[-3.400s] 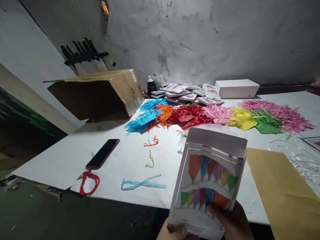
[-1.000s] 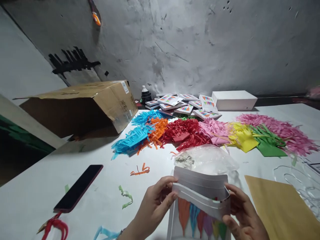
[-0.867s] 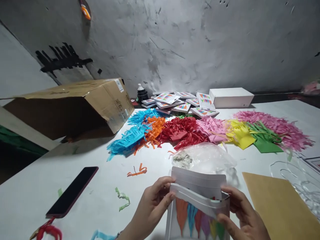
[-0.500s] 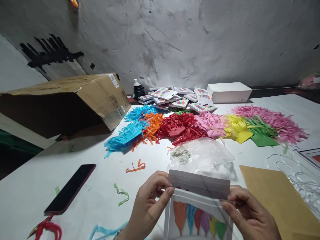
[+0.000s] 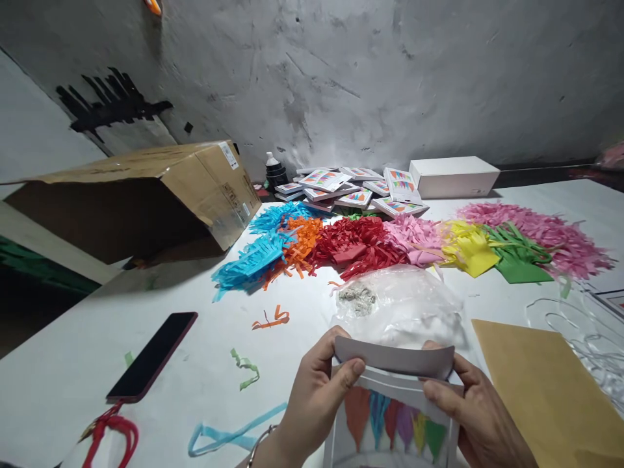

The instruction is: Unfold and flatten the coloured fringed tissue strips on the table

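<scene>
A flat white box [image 5: 394,422] printed with colourful tassels is held upright at the bottom centre, its grey top flap [image 5: 394,357] raised and slightly bowed. My left hand [image 5: 324,396] pinches the flap and top edge at the left corner. At the right corner, my right hand [image 5: 475,406] grips the same box, thumb on the front and fingers behind the flap. Just beyond the hands lies a clear plastic bag [image 5: 404,305] with a silvery bundle [image 5: 358,298] in it. The inside of the box is hidden.
Behind are blue [image 5: 253,260], orange, red [image 5: 351,244], pink, yellow and green [image 5: 521,260] paper fringes, several printed boxes [image 5: 355,197] and a white box [image 5: 453,177]. A carton [image 5: 209,188] and phone [image 5: 152,357] lie left; brown card [image 5: 541,383] and clear cord [image 5: 585,344] lie right.
Both hands have moved inward along the top edge of the box. The flap has tipped lower and bowed. The whole view has shifted slightly, so the table items appear further right.
</scene>
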Available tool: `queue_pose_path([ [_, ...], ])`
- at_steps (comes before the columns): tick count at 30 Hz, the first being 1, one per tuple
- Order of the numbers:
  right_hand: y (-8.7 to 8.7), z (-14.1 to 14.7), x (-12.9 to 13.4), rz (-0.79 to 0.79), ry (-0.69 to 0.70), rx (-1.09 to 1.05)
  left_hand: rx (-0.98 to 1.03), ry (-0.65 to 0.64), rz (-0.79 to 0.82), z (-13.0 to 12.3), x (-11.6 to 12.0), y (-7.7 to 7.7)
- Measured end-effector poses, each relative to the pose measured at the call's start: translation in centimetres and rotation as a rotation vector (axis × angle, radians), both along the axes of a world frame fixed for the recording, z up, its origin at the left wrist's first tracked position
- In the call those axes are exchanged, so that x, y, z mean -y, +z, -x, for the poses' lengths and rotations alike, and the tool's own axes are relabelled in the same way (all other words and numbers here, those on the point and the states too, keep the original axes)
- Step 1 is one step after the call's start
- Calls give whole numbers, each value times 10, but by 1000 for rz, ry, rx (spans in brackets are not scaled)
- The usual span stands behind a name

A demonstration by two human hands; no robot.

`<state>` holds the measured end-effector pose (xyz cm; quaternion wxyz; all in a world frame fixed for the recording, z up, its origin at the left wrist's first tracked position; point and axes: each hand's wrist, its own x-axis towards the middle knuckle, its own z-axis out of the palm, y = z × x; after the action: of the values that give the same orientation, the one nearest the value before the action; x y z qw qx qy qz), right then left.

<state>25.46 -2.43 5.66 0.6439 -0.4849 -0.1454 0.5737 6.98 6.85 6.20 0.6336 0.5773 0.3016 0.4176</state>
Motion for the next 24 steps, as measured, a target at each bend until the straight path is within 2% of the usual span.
queue_pose_path([
  [4,3,2,0,-7,9,-17,-12,-70,84,1,0,3],
  [6,-3,-2,0,-51,58,-36,-4,-71,122,0,1,3],
  [9,-15,-9,0,-92,132,-67,36,-33,91,-1,2,2],
  [15,-25,-14,-2,-141,11,204,80,-40,-10,-1,1,0],
  [18,-25,-16,-1,-198,53,282,50,-74,-93,1,-1,2],
  [21,-22,-22,-3,-410,33,544,13,-95,-183,4,-5,7],
  [24,-16,-32,-8,-725,-9,1037,-31,-141,-214,7,-7,11],
])
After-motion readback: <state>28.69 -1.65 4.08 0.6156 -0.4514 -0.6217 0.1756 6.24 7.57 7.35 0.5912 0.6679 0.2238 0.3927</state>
